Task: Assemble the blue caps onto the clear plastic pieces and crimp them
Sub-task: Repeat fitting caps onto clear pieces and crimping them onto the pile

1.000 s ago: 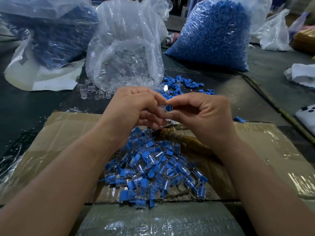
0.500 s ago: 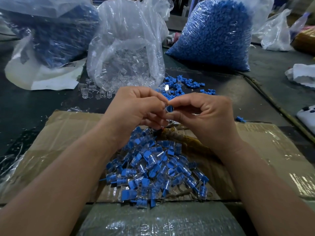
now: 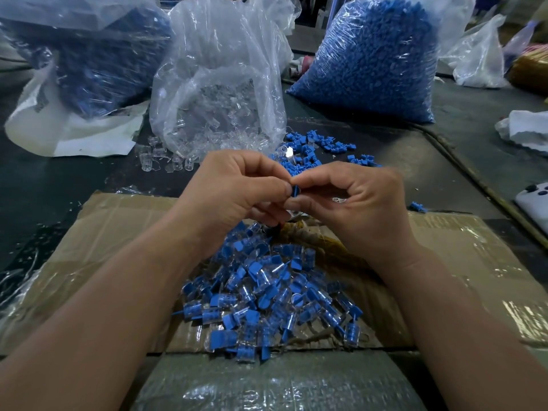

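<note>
My left hand (image 3: pixel 234 191) and my right hand (image 3: pixel 355 203) meet above the cardboard, fingertips together. Between them they pinch one small blue cap (image 3: pixel 295 191); a clear plastic piece it may sit on is mostly hidden by the fingers. Below the hands lies a heap of assembled pieces (image 3: pixel 267 298), clear bodies with blue caps. Loose blue caps (image 3: pixel 314 146) are scattered on the dark table just beyond the hands. Loose clear pieces (image 3: pixel 160 158) lie at the mouth of an open clear bag (image 3: pixel 219 93).
A flattened cardboard sheet (image 3: pixel 98 241) wrapped in tape covers the near table. A big bag of blue caps (image 3: pixel 376 54) stands at the back right, another blue-filled bag (image 3: pixel 83 54) at the back left. A white object (image 3: pixel 533 203) lies at the right edge.
Both hands stay pinched together on the blue cap; the fingers have shifted only slightly around it.
</note>
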`<state>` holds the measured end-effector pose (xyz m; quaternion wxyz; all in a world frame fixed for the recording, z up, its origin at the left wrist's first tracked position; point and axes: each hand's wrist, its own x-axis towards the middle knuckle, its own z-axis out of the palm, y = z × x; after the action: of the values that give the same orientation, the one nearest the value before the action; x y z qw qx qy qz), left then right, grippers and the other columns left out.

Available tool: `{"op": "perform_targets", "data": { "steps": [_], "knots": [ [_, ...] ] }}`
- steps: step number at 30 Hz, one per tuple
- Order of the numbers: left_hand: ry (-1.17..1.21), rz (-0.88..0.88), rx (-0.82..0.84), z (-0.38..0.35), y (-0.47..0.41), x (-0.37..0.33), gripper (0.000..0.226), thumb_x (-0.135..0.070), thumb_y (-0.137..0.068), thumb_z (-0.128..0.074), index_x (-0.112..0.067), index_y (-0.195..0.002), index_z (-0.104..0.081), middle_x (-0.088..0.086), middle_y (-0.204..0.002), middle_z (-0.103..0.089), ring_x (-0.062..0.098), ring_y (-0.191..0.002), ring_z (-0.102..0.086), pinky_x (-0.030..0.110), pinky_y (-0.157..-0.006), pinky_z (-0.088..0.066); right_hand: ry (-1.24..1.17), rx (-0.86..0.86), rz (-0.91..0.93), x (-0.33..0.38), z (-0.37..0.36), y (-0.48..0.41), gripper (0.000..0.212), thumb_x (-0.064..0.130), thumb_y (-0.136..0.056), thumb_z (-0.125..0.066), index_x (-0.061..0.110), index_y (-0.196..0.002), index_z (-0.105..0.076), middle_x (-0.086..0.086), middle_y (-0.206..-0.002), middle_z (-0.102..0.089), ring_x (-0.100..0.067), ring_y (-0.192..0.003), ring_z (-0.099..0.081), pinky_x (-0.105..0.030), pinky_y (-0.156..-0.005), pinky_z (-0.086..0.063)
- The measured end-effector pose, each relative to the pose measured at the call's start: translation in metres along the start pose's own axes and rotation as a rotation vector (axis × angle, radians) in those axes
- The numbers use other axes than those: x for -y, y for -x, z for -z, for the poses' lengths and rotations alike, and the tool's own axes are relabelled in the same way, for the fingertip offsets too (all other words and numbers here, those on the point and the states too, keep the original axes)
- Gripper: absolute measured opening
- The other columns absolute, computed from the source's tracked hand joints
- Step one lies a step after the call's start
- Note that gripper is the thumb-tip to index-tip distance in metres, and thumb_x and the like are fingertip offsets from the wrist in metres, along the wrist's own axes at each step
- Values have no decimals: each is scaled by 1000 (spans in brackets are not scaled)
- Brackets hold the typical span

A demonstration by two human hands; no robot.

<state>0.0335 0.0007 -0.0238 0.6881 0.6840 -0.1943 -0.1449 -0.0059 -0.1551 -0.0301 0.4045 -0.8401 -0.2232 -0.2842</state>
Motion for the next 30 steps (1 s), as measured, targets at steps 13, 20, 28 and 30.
{"op": "perform_targets", "data": {
  "steps": [13, 20, 28, 30],
  "knots": [
    [109, -49, -149, 4, -1, -1, 10, 1, -78, -61, -8, -73, -61, 4, -58, -67, 14, -51, -64, 19, -48, -50, 228, 417, -472, -9, 41, -7, 41, 58, -47, -62, 45, -85, -56, 29, -87, -54, 20, -80, -50, 1, -64, -38],
    [150, -61, -232, 6, -3, 0, 9, 0, -80, -61, -8, -76, -61, 3, -59, -68, 12, -51, -64, 19, -48, -50, 406, 773, -616, -9, 35, -1, 71, 40, -65, -78, 42, -127, -43, 16, -115, -43, -7, -106, -42, -26, -86, -37],
    [166, -62, -235, 7, -5, 3, 9, 0, -80, -60, -8, -77, -61, 3, -60, -68, 13, -53, -65, 18, -48, -50, 647, 644, -443, -3, 17, -4, 27, 25, -76, -65, 31, -101, -56, 10, -91, -56, -8, -80, -50, -22, -59, -37],
    [175, -69, -248, 7, -6, 4, 9, 1, -80, -59, -8, -77, -60, 3, -60, -68, 13, -54, -65, 18, -48, -50, 692, 581, -405, -7, 13, -3, 17, 21, -81, -60, 30, -95, -57, 9, -87, -56, -7, -75, -48, -20, -53, -31]
  ]
}}
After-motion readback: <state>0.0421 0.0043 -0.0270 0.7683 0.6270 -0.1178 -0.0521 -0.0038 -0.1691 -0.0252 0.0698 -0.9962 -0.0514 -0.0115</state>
